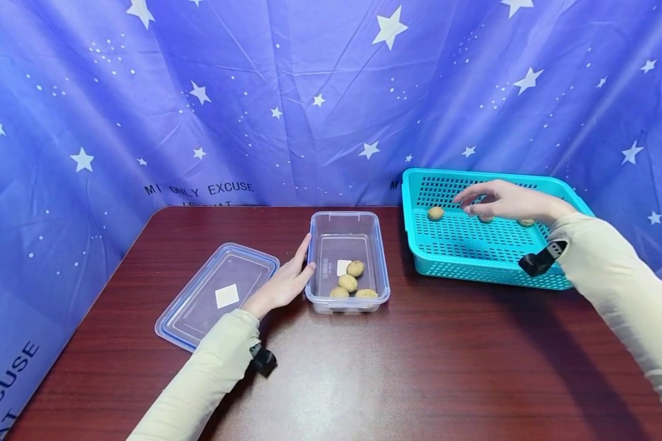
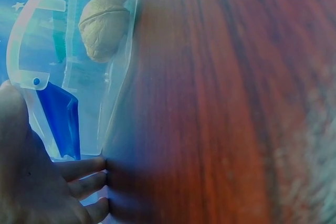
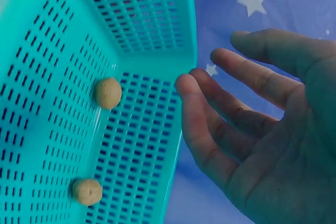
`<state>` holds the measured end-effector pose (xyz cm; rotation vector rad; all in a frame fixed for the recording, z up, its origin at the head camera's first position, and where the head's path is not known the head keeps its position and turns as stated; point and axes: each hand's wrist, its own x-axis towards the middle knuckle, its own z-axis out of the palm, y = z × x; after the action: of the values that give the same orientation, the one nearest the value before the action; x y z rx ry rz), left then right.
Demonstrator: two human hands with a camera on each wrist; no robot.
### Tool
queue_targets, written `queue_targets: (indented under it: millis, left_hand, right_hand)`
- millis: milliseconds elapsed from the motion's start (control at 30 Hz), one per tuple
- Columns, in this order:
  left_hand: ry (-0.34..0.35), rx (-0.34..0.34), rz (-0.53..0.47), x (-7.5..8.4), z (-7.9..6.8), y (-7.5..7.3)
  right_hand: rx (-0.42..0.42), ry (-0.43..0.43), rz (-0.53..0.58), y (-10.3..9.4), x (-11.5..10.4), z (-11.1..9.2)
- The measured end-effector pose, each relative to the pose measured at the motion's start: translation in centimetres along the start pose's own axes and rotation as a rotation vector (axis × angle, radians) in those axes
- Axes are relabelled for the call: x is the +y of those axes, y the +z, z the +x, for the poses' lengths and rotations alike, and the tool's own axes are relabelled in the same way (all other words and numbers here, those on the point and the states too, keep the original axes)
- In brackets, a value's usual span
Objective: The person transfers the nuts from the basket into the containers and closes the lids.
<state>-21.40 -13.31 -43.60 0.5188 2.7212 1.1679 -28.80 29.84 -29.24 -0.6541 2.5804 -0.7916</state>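
Observation:
A clear plastic container (image 1: 347,301) with a blue-edged rim stands mid-table, several walnuts (image 1: 347,282) gathered at its near end. Against its left wall rests my left hand (image 1: 285,278), fingers extended along the side. In the left wrist view, the fingertips (image 2: 100,182) touch the container low down, near a walnut (image 2: 105,30) seen through the wall. My right hand (image 1: 510,200) hovers over the turquoise basket (image 1: 474,268), fingers loosely bent and holding nothing. Walnuts (image 1: 435,213) lie apart in the basket, one partly hidden beneath that hand. Two walnuts (image 3: 108,93) show in the right wrist view.
The container's clear lid (image 1: 226,331), blue-edged with a white square label (image 1: 227,296), lies flat on the left, partly behind my left hand. A blue star-patterned curtain (image 1: 287,104) hangs behind the dark red wooden table (image 1: 391,373).

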Motion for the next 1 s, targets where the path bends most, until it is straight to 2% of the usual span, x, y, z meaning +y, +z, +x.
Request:
queue_targets:
  millis: [500, 1000]
  left_hand:
    - [0.017, -0.018, 0.021, 0.0, 0.0, 0.0]
    - [0.031, -0.054, 0.008, 0.2, -0.3, -0.3]
  right_hand:
    - [0.084, 0.092, -0.042, -1.3, 3.4, -1.0]
    - [0.166, 0.190, 0.056, -2.2, 8.1, -1.4]
